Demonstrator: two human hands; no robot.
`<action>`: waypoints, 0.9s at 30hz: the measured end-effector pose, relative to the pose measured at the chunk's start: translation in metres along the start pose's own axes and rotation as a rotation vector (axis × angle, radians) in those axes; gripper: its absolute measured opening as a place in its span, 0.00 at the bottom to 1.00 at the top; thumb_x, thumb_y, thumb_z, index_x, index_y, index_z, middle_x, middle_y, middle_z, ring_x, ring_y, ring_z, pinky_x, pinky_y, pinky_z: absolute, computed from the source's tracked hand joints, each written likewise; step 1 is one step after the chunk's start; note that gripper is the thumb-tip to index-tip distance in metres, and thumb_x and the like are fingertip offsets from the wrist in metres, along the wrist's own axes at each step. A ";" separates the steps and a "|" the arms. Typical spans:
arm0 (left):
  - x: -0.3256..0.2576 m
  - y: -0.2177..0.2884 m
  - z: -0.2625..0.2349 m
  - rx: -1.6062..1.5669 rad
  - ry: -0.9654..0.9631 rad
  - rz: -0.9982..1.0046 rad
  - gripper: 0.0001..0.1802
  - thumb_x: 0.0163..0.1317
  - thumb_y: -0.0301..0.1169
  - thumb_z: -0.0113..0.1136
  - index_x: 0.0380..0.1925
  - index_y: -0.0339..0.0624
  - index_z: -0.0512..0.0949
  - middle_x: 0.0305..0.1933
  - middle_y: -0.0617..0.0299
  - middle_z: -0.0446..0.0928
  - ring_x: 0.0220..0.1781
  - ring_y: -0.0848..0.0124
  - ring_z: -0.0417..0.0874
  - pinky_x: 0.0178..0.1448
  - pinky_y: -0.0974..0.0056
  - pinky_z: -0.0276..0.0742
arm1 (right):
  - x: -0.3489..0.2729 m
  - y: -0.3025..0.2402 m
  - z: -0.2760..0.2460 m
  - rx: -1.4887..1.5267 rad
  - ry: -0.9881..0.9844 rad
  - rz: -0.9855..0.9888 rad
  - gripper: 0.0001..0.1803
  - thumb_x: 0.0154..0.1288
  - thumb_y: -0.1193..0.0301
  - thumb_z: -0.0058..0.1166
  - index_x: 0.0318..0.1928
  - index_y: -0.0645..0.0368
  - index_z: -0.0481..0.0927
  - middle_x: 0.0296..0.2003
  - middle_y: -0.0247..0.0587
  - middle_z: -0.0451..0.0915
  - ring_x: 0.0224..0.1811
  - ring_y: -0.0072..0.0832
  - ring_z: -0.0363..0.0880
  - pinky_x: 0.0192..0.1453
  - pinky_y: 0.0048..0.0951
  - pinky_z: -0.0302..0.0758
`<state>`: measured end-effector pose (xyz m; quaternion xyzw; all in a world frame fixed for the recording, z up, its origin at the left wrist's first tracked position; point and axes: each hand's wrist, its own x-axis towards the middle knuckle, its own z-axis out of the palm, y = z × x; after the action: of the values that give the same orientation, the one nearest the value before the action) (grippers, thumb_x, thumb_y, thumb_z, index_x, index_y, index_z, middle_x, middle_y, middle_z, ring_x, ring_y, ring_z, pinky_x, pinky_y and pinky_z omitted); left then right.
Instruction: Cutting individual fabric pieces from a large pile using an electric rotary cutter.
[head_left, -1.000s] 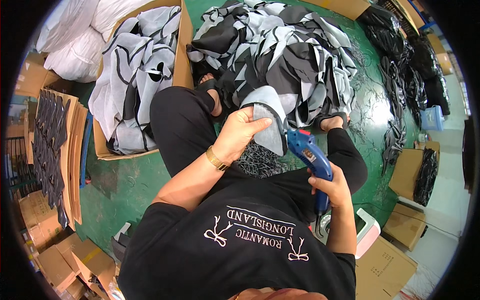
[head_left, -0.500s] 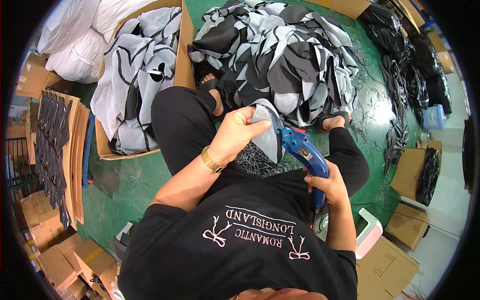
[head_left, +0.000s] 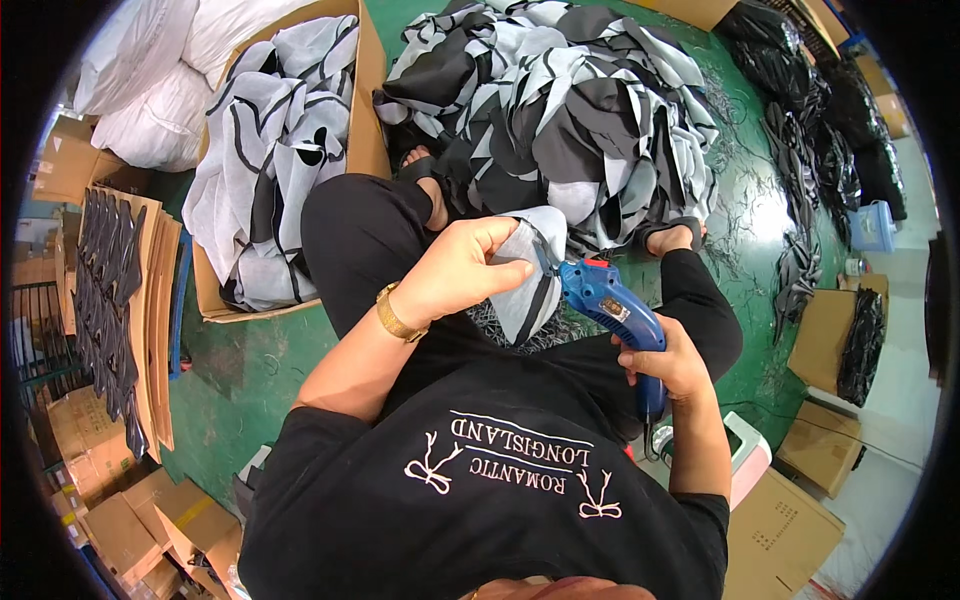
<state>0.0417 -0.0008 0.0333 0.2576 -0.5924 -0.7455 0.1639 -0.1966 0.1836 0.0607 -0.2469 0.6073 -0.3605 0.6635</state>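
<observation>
My left hand (head_left: 462, 268), with a gold watch at the wrist, pinches a grey fabric piece (head_left: 527, 300) with a black band between thumb and fingers. The piece hangs over my lap. My right hand (head_left: 665, 358) is wrapped round the handle of blue electric scissors (head_left: 610, 303) with a red button on top. Their cutting head touches or nearly touches the fabric's right edge; the blade itself is too small to make out. A large pile of grey and black fabric pieces (head_left: 590, 130) lies on the floor between my feet.
To the left stands an open cardboard box (head_left: 372, 100) full of grey fabric. White sacks (head_left: 155, 115) are behind it. Trimmed strips (head_left: 490, 330) lie under my hands. A blue bucket (head_left: 872, 230), black bags (head_left: 775, 60) and cartons (head_left: 820, 450) line the right side.
My left hand has shifted slightly left and the fabric piece has turned, showing its black band at the lower right. The scissors have moved slightly right and down.
</observation>
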 end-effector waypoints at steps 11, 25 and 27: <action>0.001 -0.001 0.002 0.027 -0.060 0.068 0.09 0.54 0.22 0.58 0.36 0.33 0.75 0.27 0.74 0.70 0.30 0.86 0.65 0.34 0.75 0.66 | 0.005 -0.001 -0.001 0.023 -0.027 0.003 0.23 0.46 0.77 0.62 0.46 0.68 0.75 0.36 0.40 0.79 0.26 0.23 0.76 0.28 0.24 0.75; 0.002 -0.005 -0.011 0.001 -0.061 0.123 0.15 0.57 0.20 0.58 0.46 0.33 0.75 0.41 0.72 0.75 0.40 0.84 0.72 0.47 0.75 0.70 | 0.026 0.009 -0.003 0.245 0.097 -0.216 0.23 0.44 0.69 0.63 0.41 0.68 0.74 0.22 0.37 0.73 0.18 0.25 0.71 0.23 0.26 0.72; -0.002 0.002 -0.022 -0.020 0.084 0.187 0.16 0.57 0.21 0.58 0.47 0.31 0.74 0.41 0.71 0.76 0.41 0.84 0.72 0.47 0.74 0.70 | 0.025 0.005 -0.004 0.227 0.137 -0.226 0.22 0.45 0.68 0.62 0.40 0.67 0.73 0.20 0.36 0.71 0.17 0.24 0.70 0.22 0.25 0.70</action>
<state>0.0561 -0.0180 0.0316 0.2305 -0.5992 -0.7212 0.2601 -0.1991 0.1673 0.0403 -0.2120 0.5749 -0.5150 0.5994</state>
